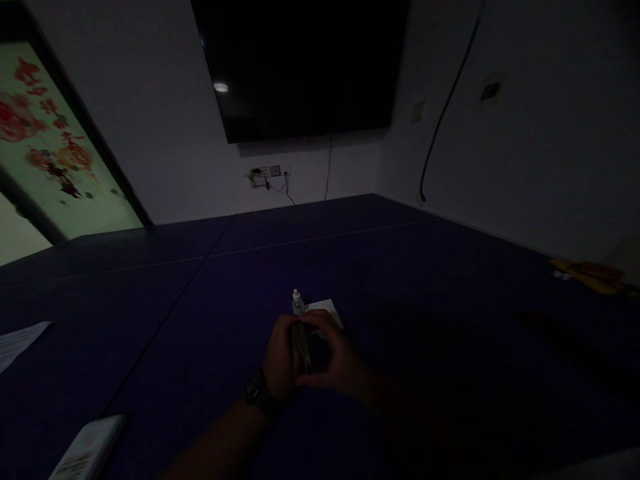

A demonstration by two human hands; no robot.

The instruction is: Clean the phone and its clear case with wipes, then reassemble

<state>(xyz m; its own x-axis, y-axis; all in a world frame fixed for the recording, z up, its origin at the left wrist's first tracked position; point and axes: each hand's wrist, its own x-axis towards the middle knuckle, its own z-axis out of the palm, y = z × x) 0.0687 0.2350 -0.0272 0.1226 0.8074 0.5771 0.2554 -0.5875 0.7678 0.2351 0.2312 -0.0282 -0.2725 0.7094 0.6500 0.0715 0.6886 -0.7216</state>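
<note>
In the dim head view, my left hand [280, 353] and my right hand [337, 357] meet around a small, dark, flat object [302, 345] with a paler edge. Its kind is too dark to make out. The left fingers wrap one side of it, while my right thumb and fingers curve round the other. A small clear bottle with a white cap [297, 305] stands upright just beyond my fingertips. Beside the bottle lies a white sheet or cloth [327, 309], partly covered by my right hand. A dark watch sits on my left wrist.
Dark blue tabletop [200, 347] spreads around my hands, crossed by seams. A thick booklet or box [90, 447] lies near left, with a paper sheet [23, 341] beyond. Yellow and red packaging [593, 275] is far right. A large screen [310, 67] hangs above wall sockets [270, 173].
</note>
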